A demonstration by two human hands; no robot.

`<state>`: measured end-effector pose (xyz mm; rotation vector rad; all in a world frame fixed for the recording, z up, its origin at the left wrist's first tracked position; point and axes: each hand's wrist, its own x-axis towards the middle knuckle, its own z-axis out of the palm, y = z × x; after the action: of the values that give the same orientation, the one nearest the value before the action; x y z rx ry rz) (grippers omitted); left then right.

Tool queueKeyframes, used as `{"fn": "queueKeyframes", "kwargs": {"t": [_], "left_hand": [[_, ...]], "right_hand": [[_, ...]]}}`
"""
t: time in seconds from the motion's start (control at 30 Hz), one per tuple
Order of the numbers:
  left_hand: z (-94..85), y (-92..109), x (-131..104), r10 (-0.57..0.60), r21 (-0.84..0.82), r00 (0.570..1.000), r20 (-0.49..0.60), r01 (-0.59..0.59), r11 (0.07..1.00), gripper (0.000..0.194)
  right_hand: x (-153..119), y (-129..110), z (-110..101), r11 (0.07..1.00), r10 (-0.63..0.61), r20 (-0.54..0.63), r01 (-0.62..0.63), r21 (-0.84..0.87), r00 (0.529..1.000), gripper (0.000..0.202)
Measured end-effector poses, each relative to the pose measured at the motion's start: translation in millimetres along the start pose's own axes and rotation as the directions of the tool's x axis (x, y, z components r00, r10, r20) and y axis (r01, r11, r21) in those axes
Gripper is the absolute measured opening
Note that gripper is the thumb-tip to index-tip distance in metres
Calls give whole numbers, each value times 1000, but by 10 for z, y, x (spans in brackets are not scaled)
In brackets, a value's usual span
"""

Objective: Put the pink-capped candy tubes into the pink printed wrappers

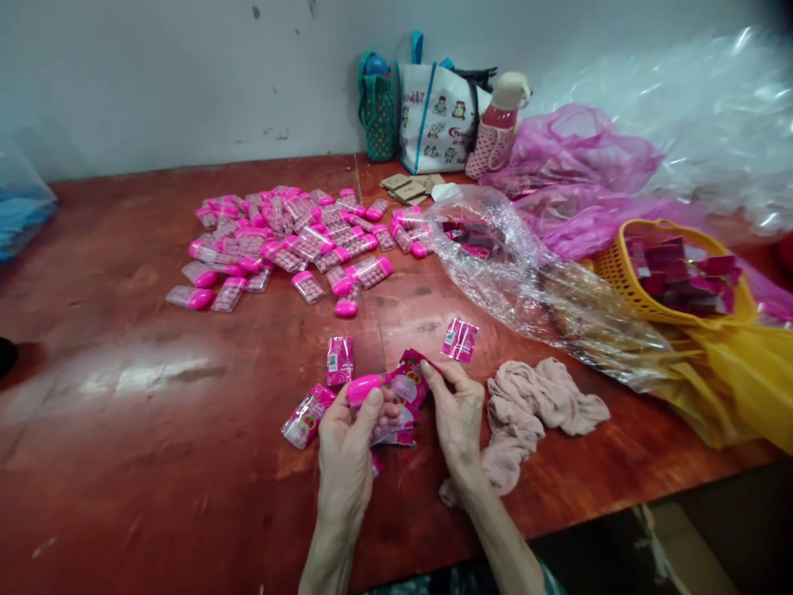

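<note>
My left hand (pixel 352 446) is closed round a small clear container with a bright pink cap (pixel 364 389). My right hand (pixel 457 409) pinches the edge of a pink printed sleeve (pixel 410 388) just right of the container. More pink printed pieces lie beneath and between my hands, partly hidden. Two filled pink packs lie to the left, one slanted (pixel 308 416) beside my left hand and one upright in view (pixel 340 360) above it. Another printed piece (pixel 459 339) rests beyond my right hand. Farther back is a heap of pink-capped containers (pixel 278 223).
A beige cloth (pixel 514 413) lies right of my right hand. Clear plastic (pixel 496 289), a yellow basket (pixel 669 310) of dark pink pieces and pink bags (pixel 576 157) fill the right. A white bag (pixel 437 116) and bottle (pixel 500 120) stand by the wall.
</note>
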<state>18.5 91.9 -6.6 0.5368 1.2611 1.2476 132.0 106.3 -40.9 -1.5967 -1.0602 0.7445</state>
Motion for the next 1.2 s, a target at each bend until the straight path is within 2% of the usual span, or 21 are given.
{"fn": "queueKeyframes", "kwargs": {"t": [0.13, 0.3, 0.4, 0.5, 0.63, 0.73, 0.83, 1.0, 1.1, 1.2], "left_hand": [[58, -63, -1, 10, 26, 1000, 14, -10, 1000, 21], [22, -106, -2, 72, 30, 997, -18, -71, 997, 19], [-9, -130, 6, 52, 24, 999, -11, -52, 998, 16], [-21, -149, 32, 9, 32, 1000, -11, -9, 999, 17], [-23, -140, 75, -24, 56, 999, -27, 25, 998, 20], [-30, -118, 85, -34, 81, 999, -15, 35, 996, 22], [-33, -98, 77, -8, 115, 1000, -6, 9, 993, 23], [36, -63, 108, 100, 263, 993, 56, -111, 958, 23], [94, -57, 152, 115, 256, 992, 60, -126, 958, 39], [108, -85, 159, 67, 224, 995, 71, -81, 971, 50]], "right_hand": [[47, 42, -76, 1000, 24, 6, -24, 12, 1000, 27], [-46, 8, 67, 998, -14, 52, 17, -55, 999, 28], [-123, -76, 141, 990, -75, 121, 89, -109, 990, 27], [-136, -138, 105, 980, -103, 166, 129, -154, 981, 25], [-48, -120, -43, 979, -72, 91, 88, -184, 993, 26], [25, -79, -158, 989, -32, 56, 39, -139, 998, 25], [52, -51, -251, 997, 27, 102, -19, -73, 994, 29], [14, -19, -333, 996, 84, 167, -80, -31, 982, 34], [-14, 1, -340, 996, 93, 180, -90, -26, 979, 34], [-29, 25, -337, 994, 105, 184, -102, -25, 977, 35]]}}
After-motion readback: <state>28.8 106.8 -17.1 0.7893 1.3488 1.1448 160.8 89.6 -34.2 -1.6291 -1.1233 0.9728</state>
